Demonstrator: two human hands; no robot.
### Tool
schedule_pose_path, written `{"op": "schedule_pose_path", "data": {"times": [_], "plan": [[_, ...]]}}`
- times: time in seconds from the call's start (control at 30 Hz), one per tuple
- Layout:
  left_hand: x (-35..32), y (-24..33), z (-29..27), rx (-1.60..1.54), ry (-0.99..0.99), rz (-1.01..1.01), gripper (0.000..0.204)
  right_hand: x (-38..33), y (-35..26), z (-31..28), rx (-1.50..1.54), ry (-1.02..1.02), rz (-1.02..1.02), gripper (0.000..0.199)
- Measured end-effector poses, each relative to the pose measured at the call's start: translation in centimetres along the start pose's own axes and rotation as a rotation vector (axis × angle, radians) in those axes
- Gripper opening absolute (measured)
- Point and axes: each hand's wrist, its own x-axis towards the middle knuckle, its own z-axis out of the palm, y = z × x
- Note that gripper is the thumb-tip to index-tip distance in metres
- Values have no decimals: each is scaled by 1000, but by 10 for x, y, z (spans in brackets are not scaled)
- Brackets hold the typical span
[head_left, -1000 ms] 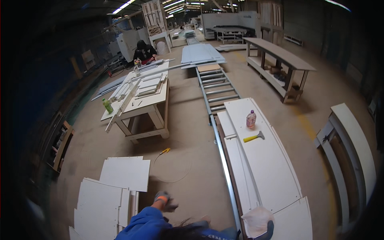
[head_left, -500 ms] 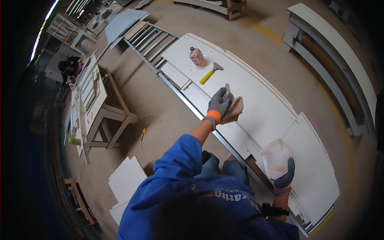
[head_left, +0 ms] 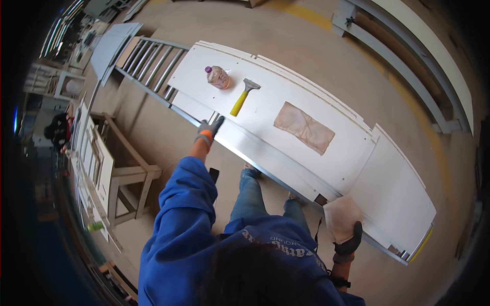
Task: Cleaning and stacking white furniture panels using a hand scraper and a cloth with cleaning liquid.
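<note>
My left hand (head_left: 210, 127), in a grey glove with an orange cuff, is at the near edge of a stack of white panels (head_left: 286, 97), by a small gap where rollers show. Its fingers bend around the edge of a panel. In my right hand (head_left: 350, 241), also gloved, is a pale folded cloth (head_left: 343, 219), held in front of the panels' near edge. A brownish folded cloth (head_left: 304, 127) lies flat on the top panel, untouched. Farther left on that panel are a scraper (head_left: 239, 103) with a yellow handle and a clear bottle (head_left: 218, 78) with a purple cap.
Beneath the panels runs a roller conveyor (head_left: 153, 64), reaching away to the far left. A wooden workbench (head_left: 135, 176) with frames stands at left, a person (head_left: 58, 127) beyond it. At far right is a long grey-and-white bench (head_left: 403, 66).
My left hand has let go of the brownish cloth, which now lies flat on the panel, and has moved left to the panel's edge. My right hand still holds the pale cloth.
</note>
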Motion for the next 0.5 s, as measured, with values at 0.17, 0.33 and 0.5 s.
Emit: {"op": "schedule_pose_path", "data": {"times": [0.17,0.33,0.5], "plan": [[125,-9,-39,-171,114,44,116,37,49,115,13,90,136,61],[157,56,-6,-194,83,108,116,62,96,200,-43,161,22,61],[193,76,28,-116,162,139,116,59,102,233,49,170,-13,63]]}}
